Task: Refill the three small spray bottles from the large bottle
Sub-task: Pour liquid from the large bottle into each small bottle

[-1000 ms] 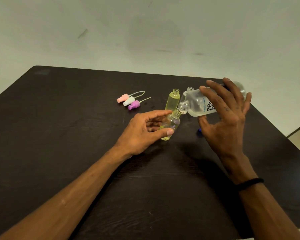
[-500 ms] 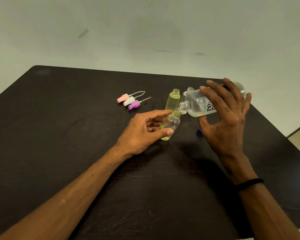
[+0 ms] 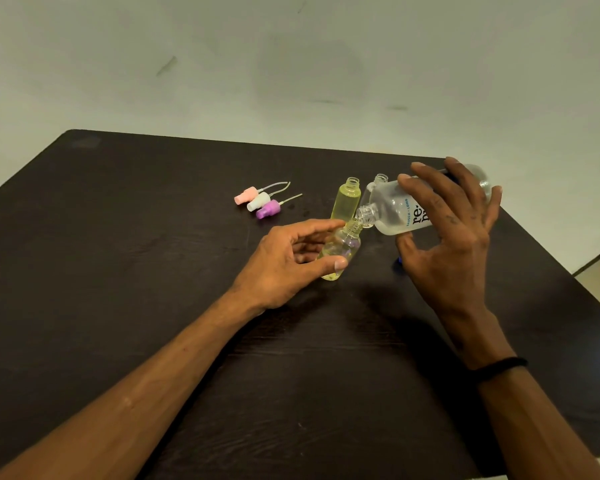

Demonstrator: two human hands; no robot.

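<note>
Label [image 3: 417, 213] lettering: "BAUSCH+LOMB", "re".

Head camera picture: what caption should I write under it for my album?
Right hand tips the large bottle into a small bottle held by the left hand.

Bare forearms, no sleeves; black band [image 3: 499, 367] on right wrist.

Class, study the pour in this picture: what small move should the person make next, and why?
Probably keep the large bottle tilted, pouring slowly. Its mouth sits right at the neck of the small bottle that the left hand grips, and that bottle looks only partly full. The right hand should level it as liquid nears the neck.
</note>
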